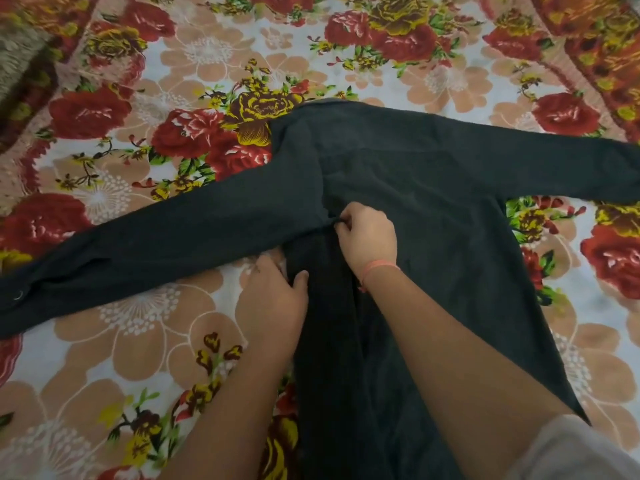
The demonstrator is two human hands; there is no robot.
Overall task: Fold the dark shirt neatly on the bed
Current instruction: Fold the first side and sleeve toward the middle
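Note:
The dark shirt (pixel 415 188) lies spread on the bed, collar end far from me, body running down toward me. One long sleeve stretches to the left edge of the view, the other to the right edge. My left hand (pixel 277 296) grips the shirt's left side edge just below the armpit, thumb on top of the cloth. My right hand (pixel 367 237) pinches a fold of fabric at the left armpit seam, fingers closed on it. A pink band circles my right wrist.
The bed is covered by a floral sheet (pixel 138 323) with red roses and peach flowers. A grey-brown cloth (pixel 17 57) lies at the far left corner. A grey sleeve (pixel 581 452) of my clothing shows at the bottom right.

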